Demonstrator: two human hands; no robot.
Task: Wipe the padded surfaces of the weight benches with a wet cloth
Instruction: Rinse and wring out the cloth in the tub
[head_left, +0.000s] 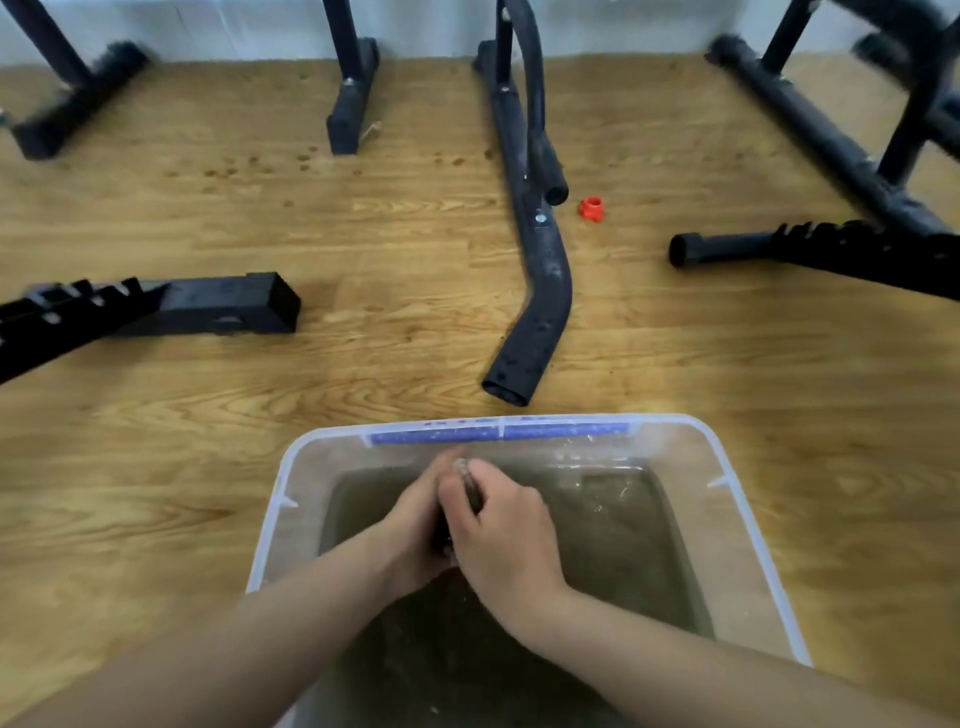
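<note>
A clear plastic tub (737, 499) of murky grey water stands on the wooden floor in front of me. Over the water both hands squeeze a dark wet cloth (470, 491) pressed between them; only a thin strip of it shows. My left hand (415, 525) curls round it from the left, and my right hand (501, 530) grips it from the right. No padded bench surface is in view, only black frame parts.
Black bench legs and feet lie across the floor: a bent tube (535, 291) straight ahead, a square foot (228, 309) at left, a toothed bar (831, 249) at right. A small red cap (591, 209) sits beyond. A white wall runs along the back.
</note>
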